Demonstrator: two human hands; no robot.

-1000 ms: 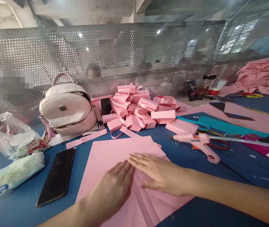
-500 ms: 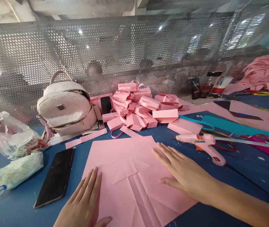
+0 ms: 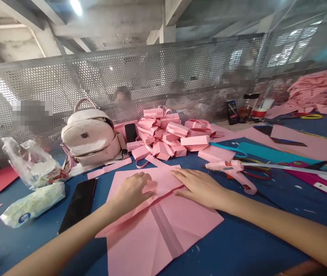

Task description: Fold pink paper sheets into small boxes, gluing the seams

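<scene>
A large creased pink paper sheet (image 3: 154, 245) lies on the blue table, its far part folded over towards me and raised a little along the fold edge. My left hand (image 3: 133, 188) rests on the far left of that fold, fingers curled round the paper and thumb pointing right. Flat over the fold's right end is my right hand (image 3: 198, 186), with its fingers stretched out and its thumb near the edge. Just beyond the sheet stands a heap of folded pink paper boxes (image 3: 167, 132). A pink glue gun (image 3: 232, 168) lies to the right of my right hand.
Left of the sheet are a black phone (image 3: 78, 203), a tissue pack (image 3: 33, 203) and a clear plastic bag (image 3: 33, 165). A pale backpack (image 3: 90, 134) stands behind them. Perforated metal panels (image 3: 148, 69) rise at the back. A magenta power strip (image 3: 315, 180) lies right.
Both hands have moved from the sheet's sides to its far part. The left hand's fingers have curled, and the far part of the paper is now folded over. The view has tilted up.
</scene>
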